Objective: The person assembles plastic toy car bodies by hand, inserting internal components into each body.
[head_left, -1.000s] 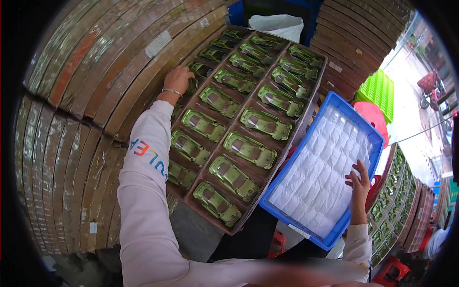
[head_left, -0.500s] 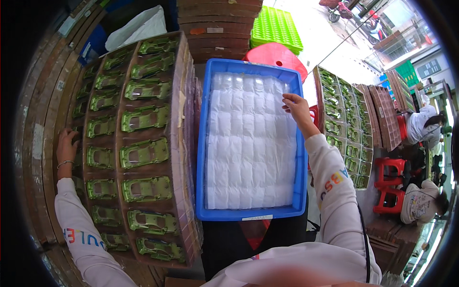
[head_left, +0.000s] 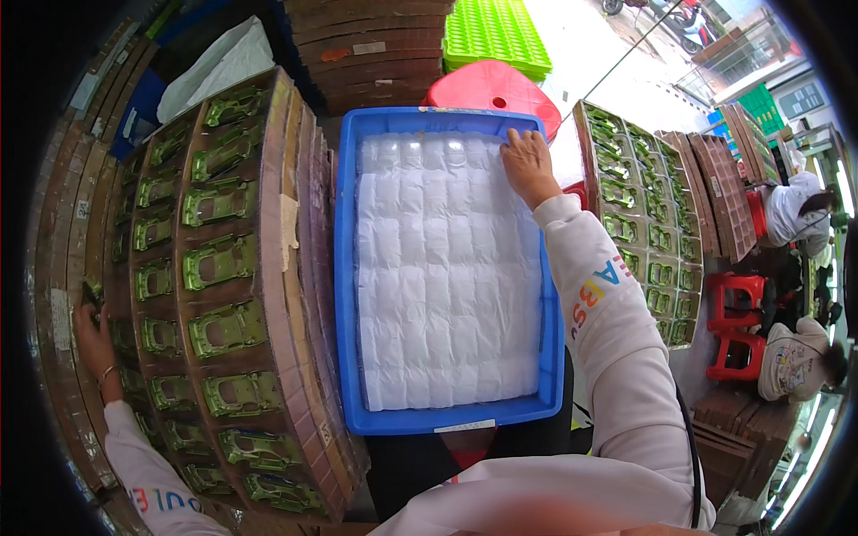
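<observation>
My left hand is at the far left, beyond the left edge of a brown divided tray. Its fingers are closed on a small green toy car body, partly hidden by the hand. Rows of similar green toy car bodies lie in the tray's sections. In the middle stands a blue plastic bin, with a quilted white sheet of padded pockets spread inside. My right hand is at the bin's far right corner, fingers curled down over the sheet's edge. What its fingertips grip is hidden.
A red stool and stacked bright green trays stand behind the bin. Another tray of green car bodies is to the right. Brown trays are piled at the far left and back. Two people sit farther right near red stools.
My left hand has moved nearer and now has a green car body in it. My right hand has moved to the bin's far corner and its fingers have curled. The whole view has shifted slightly.
</observation>
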### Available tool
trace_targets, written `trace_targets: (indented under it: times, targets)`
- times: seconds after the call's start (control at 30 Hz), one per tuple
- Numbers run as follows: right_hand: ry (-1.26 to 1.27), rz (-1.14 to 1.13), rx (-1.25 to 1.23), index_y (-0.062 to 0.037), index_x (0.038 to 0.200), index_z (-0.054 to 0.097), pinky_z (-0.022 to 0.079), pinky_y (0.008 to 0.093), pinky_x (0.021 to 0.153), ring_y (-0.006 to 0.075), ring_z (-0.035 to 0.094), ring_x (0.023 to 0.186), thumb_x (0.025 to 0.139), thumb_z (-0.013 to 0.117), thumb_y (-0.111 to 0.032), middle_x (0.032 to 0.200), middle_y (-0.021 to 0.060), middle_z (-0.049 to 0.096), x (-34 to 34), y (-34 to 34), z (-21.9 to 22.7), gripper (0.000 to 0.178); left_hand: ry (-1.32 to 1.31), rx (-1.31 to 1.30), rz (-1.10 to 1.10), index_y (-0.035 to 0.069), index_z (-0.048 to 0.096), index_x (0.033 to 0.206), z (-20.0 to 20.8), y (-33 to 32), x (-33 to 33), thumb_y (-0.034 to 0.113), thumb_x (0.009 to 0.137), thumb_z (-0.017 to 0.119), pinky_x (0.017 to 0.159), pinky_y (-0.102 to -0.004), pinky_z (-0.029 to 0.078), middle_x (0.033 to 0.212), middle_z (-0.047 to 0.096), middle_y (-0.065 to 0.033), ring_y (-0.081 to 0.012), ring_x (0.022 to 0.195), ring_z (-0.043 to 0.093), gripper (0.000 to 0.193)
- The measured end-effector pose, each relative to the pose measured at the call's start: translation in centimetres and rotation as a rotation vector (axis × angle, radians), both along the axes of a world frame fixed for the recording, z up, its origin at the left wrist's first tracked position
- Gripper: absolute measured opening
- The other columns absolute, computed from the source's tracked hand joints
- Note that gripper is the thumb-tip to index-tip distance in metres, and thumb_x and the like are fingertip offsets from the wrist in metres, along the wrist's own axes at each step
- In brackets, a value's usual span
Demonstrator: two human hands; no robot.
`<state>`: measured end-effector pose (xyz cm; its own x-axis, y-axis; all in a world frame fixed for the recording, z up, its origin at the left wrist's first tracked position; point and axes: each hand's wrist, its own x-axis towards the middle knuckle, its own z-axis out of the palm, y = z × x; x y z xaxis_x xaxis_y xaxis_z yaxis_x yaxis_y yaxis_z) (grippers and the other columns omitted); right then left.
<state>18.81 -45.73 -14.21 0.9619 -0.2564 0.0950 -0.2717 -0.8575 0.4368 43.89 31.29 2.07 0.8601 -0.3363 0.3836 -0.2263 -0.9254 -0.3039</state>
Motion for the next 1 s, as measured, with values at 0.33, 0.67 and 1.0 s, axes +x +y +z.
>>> trace_targets:
  times: [0.33, 0.67, 1.0]
  targets:
    - [0.041, 0.064, -0.064, -0.0138, 0.090, 0.064, 0.038, 0.0329, 0.086, 0.0190, 0.057, 0.094, 0.087, 0.053, -0.014, 0.092, 0.0047, 0.060, -0.6, -0.7, 0.0, 0.012, 0.078, -0.897, 0.021, -0.002, 0.058, 0.123, -0.4, -5.3, -7.9, 0.028, 0.094, 0.063, 0.095, -0.0299, 0.043, 0.115, 0.064, -0.0095, -0.0169, 0.105, 0.058, 0.042]
    - [-0.012, 0.016, -0.052, -0.0114, 0.091, 0.065, 0.035, 0.0334, 0.088, 0.0185, 0.057, 0.095, 0.088, 0.050, -0.015, 0.090, 0.0053, 0.065, -1.3, -0.1, 0.0, 0.016, 0.220, -1.457, -0.198, -0.002, 0.048, 0.135, 2.1, -17.9, -20.6, 0.012, 0.098, 0.055, 0.104, -0.0328, 0.037, 0.126, 0.059, -0.0112, -0.0173, 0.115, 0.054, 0.041]
    - [-0.104, -0.195, 0.091, -0.0064, 0.099, 0.059, 0.037, 0.0345, 0.086, 0.0227, 0.059, 0.093, 0.086, 0.049, -0.011, 0.087, 0.0107, 0.068, 1.0, -0.2, -1.4, 0.017, 0.280, -1.558, -0.243, -0.002, 0.049, 0.133, 1.9, -17.8, -24.2, 0.014, 0.098, 0.055, 0.103, -0.0338, 0.040, 0.128, 0.058, -0.0118, -0.0172, 0.116, 0.053, 0.039]
